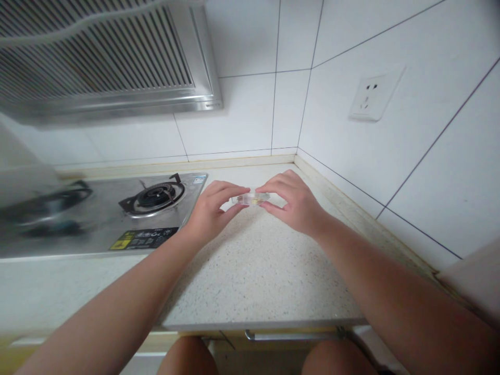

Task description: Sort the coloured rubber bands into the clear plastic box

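Between my two hands is a small clear plastic case (pixel 252 198) with something yellowish and something reddish showing inside; its exact kind is too small to make out. Thumb and fingers of my left hand (pixel 214 208) pinch its left end. At the right end, my right hand (pixel 294 202) grips it the same way, fingers on top and thumb below. The case is held level over the speckled pale countertop (pixel 250 281), and I cannot tell whether it touches the surface.
To the left a steel gas stove (pixel 97 208) is set into the counter, with a black burner (pixel 156 195) near my left hand. A range hood (pixel 117 62) hangs above it. Tiled walls meet in the corner behind, with a power socket (pixel 373 96) on the right. A drawer handle (pixel 289 337) runs below the counter edge.
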### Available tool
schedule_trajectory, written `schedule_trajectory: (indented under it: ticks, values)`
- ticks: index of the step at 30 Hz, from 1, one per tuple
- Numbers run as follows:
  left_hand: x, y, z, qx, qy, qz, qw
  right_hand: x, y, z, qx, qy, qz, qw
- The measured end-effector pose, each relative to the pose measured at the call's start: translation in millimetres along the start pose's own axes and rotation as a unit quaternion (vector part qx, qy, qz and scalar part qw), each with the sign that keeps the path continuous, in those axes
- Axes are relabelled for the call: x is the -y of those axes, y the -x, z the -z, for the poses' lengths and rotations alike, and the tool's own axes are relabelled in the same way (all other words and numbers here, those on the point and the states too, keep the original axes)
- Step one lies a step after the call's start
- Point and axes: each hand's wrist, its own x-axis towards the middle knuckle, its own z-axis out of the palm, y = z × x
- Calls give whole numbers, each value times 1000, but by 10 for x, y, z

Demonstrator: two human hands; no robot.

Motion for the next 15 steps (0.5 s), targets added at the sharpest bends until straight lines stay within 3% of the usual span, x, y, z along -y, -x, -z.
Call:
schedule_trajectory:
  ticks: [8, 15]
  values:
    - [-44, 12, 12, -14, 15, 77, 997, -126, 58, -45, -22, 41, -90, 995]
    - [-34, 10, 16, -17, 18, 65, 998, -176, 73, -16, -19, 51, -70, 996]
